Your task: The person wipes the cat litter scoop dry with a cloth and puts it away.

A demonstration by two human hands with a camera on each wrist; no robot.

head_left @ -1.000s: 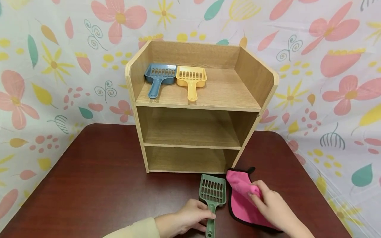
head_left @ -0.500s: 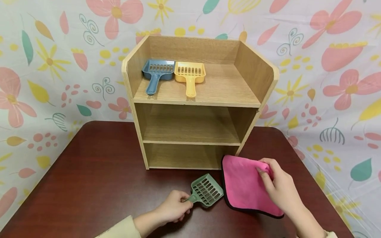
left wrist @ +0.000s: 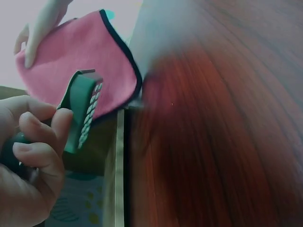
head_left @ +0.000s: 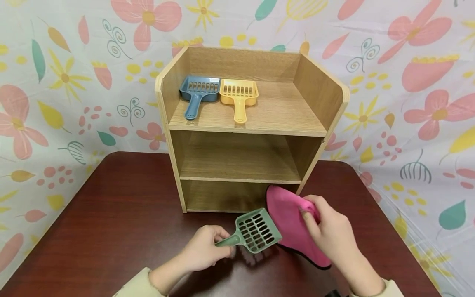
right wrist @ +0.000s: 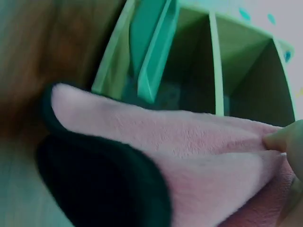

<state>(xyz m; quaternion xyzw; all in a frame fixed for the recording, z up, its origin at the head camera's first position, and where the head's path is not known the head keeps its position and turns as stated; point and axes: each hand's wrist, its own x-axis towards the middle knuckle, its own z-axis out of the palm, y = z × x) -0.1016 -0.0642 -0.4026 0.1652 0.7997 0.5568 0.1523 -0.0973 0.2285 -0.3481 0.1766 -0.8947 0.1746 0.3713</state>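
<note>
A green slotted litter scoop (head_left: 258,231) is held above the table by its handle, which my left hand (head_left: 205,248) grips. In the left wrist view the scoop (left wrist: 81,109) is seen edge-on, beyond the curled fingers of the left hand (left wrist: 35,146). My right hand (head_left: 331,228) pinches a pink cloth (head_left: 287,214) with black edging, and the cloth hangs down just right of the scoop. The right wrist view shows the cloth (right wrist: 189,137) close up, with the thumb at its edge. Whether cloth and scoop touch is hard to tell.
A wooden shelf unit (head_left: 241,180) stands on the dark red table (head_left: 122,231) behind the hands. On its top level lie a blue litter scoop (head_left: 199,93) and a yellow litter scoop (head_left: 239,97), side by side. A flower-patterned curtain (head_left: 74,103) hangs behind.
The left hand has lifted the green scoop off the table and turned its head to the right. The right hand has raised the cloth and brought it left, toward the scoop.
</note>
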